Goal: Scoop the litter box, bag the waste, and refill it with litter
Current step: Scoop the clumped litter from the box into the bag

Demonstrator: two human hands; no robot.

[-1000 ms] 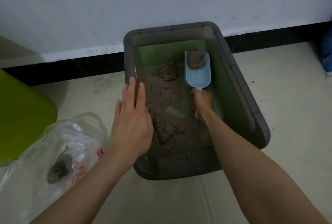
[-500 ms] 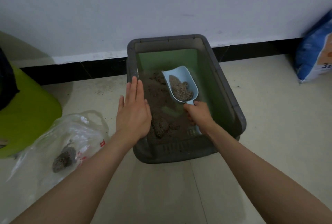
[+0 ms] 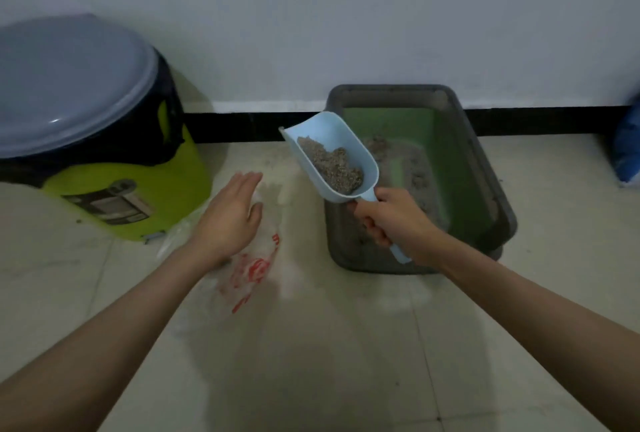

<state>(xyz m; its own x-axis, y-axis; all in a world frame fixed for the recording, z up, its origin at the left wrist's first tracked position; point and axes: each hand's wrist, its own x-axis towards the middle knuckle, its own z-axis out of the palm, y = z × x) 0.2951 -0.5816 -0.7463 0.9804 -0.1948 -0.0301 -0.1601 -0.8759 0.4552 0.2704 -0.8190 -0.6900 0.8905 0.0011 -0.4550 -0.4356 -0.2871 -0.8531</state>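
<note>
A person's right hand clenches the handle of a pale blue scoop, holding it above the left rim of the grey litter box on a tiled floor. The scoop's bowl tilts up and to the left, reaching past the box edge toward the wall, and carries a heap of brownish-grey clumped litter that sits in the bowl just ahead of the grip, touching none of the fingers. The handle's end sticks out below the fist.

The left hand is released, its fingers straight and together, palm down over a clear plastic bag printed in red, which lies crumpled on the floor just left of the box. Whether the palm touches the bag cannot be told. The bag lies well apart from the right grip, below and to the left of the loaded scoop.

Inside the box, a green lining shows along the far wall and right side, with more litter spread across the bottom. A lime-green bin with a grey lid and a dark liner stands against the white wall at left, near the bag. A blue sack shows partly at the right edge of the frame, beyond the box. A black skirting strip runs along the foot of the wall behind the box.
</note>
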